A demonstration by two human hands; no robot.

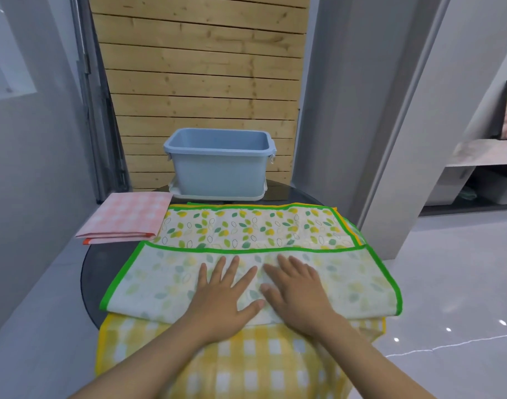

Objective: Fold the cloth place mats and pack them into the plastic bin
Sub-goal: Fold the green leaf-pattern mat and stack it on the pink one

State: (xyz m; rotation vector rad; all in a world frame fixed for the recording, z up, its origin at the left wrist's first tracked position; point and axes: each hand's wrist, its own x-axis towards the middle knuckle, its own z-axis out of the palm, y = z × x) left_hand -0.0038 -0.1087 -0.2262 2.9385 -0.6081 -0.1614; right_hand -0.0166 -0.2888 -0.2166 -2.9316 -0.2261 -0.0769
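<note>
Both hands flat on the lemon-print place mat (246, 254), palms down, fingers straight and spread. Left hand (222, 289) presses just left of the mat's middle, right hand (296, 292) just right of it; thumbs nearly meet, not clearly touching. Neither hand grips or pinches anything.

Lemon-print mat sits at table centre, green-bordered, with its near half folded over onto itself: the paler underside faces up under the hands, and the green edge of the fold runs left-right just past the fingertips. The printed far half lies open toward 12 o'clock. A second edge, yellow-trimmed, peeks out along the far and right sides beneath it.

Yellow gingham mat (246, 367) lies under the lemon mat at 6 o'clock and hangs off the near table edge, below the forearms.

Pink gingham mat (125, 220) at 10 o'clock, already folded into a flat stack, orange edge showing at its near corner, touching or just beside the lemon mat's left side; cannot tell which.

Blue plastic bin (220, 168) at 12 o'clock, upright, open-topped, nothing visible inside, standing on a white lid (217, 194), apart from the mats.

Round dark table (96, 272) carries it all. Wooden slat panel (200, 67) behind the bin.
</note>
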